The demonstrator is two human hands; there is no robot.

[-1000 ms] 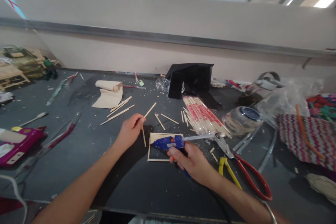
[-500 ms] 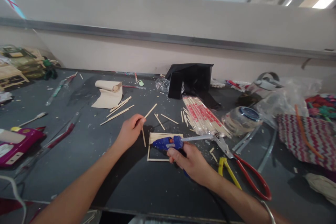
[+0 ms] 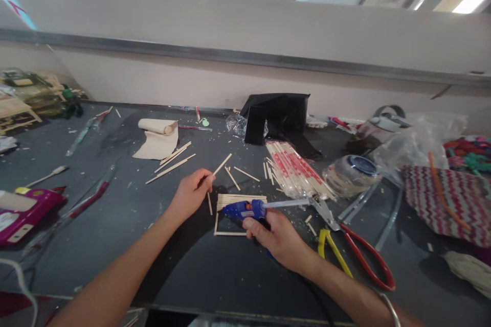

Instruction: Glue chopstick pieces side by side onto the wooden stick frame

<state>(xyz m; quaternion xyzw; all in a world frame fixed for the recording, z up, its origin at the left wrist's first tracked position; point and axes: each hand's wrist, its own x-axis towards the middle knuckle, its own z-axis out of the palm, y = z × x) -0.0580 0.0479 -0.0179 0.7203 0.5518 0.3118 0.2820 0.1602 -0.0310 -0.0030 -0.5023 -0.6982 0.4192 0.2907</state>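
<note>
My left hand (image 3: 194, 189) pinches a thin wooden stick (image 3: 222, 164), which points up and to the right. In my right hand (image 3: 278, 237) is a blue hot glue gun (image 3: 243, 210), with a clear glue stick (image 3: 286, 203) jutting from its back. The gun's nozzle reaches the left side of a small rectangular stick frame (image 3: 230, 234) lying flat on the table. Several sticks laid side by side fill the frame's far part; the gun and my right hand hide some of it. Beside my left hand another stick (image 3: 209, 204) lies on the table.
Loose sticks (image 3: 174, 158) and a beige cloth roll (image 3: 157, 135) lie ahead on the left. Packaged sticks (image 3: 297, 168), a clear jar (image 3: 351, 176), red-handled pliers (image 3: 370, 260) and a yellow-handled tool (image 3: 333, 250) are to the right. A magenta device (image 3: 30, 214) sits far left.
My left hand has shifted slightly right and down with the stick. The glue gun stays at the frame's left side, and the camera view has moved a little.
</note>
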